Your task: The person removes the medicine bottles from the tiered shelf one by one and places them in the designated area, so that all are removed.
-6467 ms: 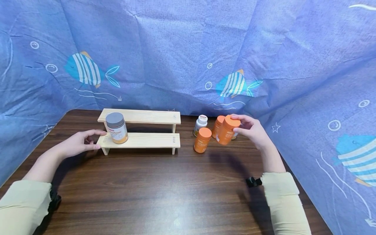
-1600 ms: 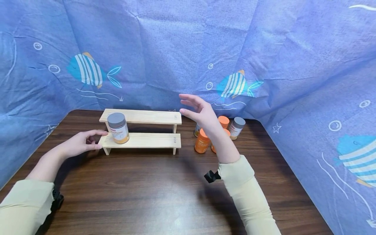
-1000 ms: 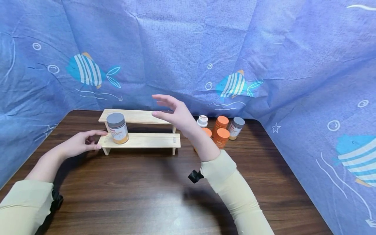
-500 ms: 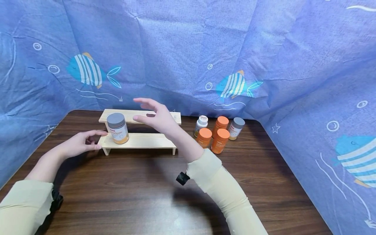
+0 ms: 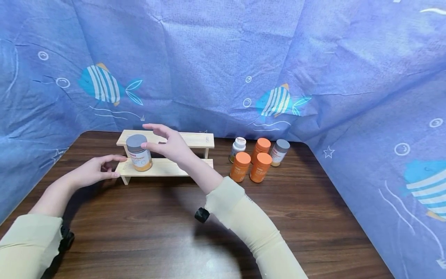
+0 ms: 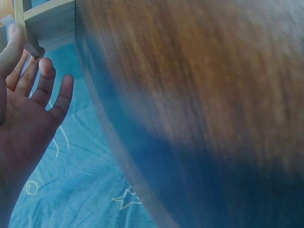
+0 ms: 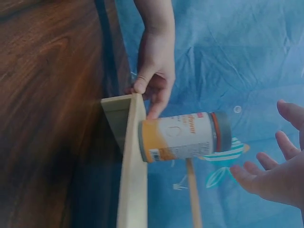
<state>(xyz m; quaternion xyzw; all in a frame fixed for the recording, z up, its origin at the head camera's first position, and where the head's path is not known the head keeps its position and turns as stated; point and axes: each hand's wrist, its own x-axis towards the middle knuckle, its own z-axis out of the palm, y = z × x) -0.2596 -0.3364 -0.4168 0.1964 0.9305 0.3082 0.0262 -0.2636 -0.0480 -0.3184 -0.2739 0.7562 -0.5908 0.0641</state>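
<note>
The desk (image 5: 156, 228) is dark wood, with both pale-sleeved forearms reaching in over its near edge. The left hand (image 5: 94, 170) lies low at the left end of the rack (image 5: 174, 167), fingers loosely curled, thumb and forefinger touching the end of the lower step; it holds nothing else. In the left wrist view that hand (image 6: 26, 109) shows its palm with fingers spread and relaxed beside the rack's leg (image 6: 31, 35), the desk blurred.

The right hand (image 5: 167, 145) crosses from the right and hovers wide, fingers spread, just right of the jar (image 5: 138, 152). Thumb and fingers flank the jar's grey lid without closing on it; whether any fingertip touches it I cannot tell from the head view. In the right wrist view the hand (image 7: 275, 175) is apart from the jar (image 7: 185, 137), with a gap between fingertips and lid.

The jar stands upright on the lower step, near its left end, white and orange label facing the person. The upper step (image 5: 188, 138) behind it is bare wood.

Right of the rack, well apart from both hands, five bottles cluster: two orange ones (image 5: 240, 166) (image 5: 260, 167) nearer, then a white-capped one (image 5: 238, 148), a third orange one (image 5: 261, 147) and a grey-capped one (image 5: 279, 152) farther back.

A blue cloth (image 5: 223, 58) printed with striped fish hangs behind and to both sides.
</note>
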